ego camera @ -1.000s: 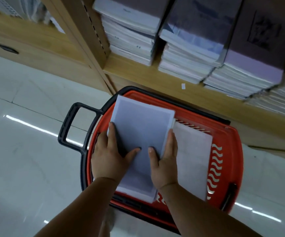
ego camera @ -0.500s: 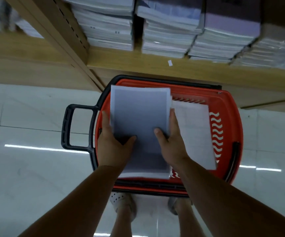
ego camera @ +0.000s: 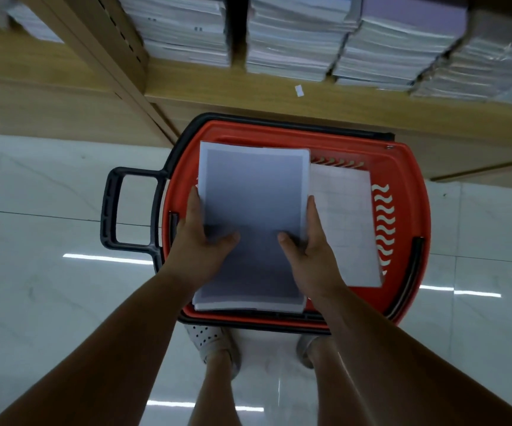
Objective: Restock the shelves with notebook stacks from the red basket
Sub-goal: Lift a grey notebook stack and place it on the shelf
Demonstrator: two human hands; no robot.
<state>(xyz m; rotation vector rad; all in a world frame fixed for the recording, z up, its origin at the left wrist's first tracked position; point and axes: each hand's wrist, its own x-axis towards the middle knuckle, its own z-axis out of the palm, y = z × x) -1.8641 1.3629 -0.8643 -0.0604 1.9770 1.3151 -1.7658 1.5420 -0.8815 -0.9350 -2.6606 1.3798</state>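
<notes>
My left hand and right hand gripping one notebook stack by its sides, thumbs on top, above one red basket, second stack inside

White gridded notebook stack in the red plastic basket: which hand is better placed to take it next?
Right, probably. The right hand grips the right edge of the grey-covered notebook stack, directly beside the white gridded notebook stack in the red plastic basket; the left hand grips the far edge.

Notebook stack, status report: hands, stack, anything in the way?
Left hand and right hand both gripping notebook stack by its sides. Stack over red basket, not shelved. Shelf ahead packed with paper stacks.
</notes>
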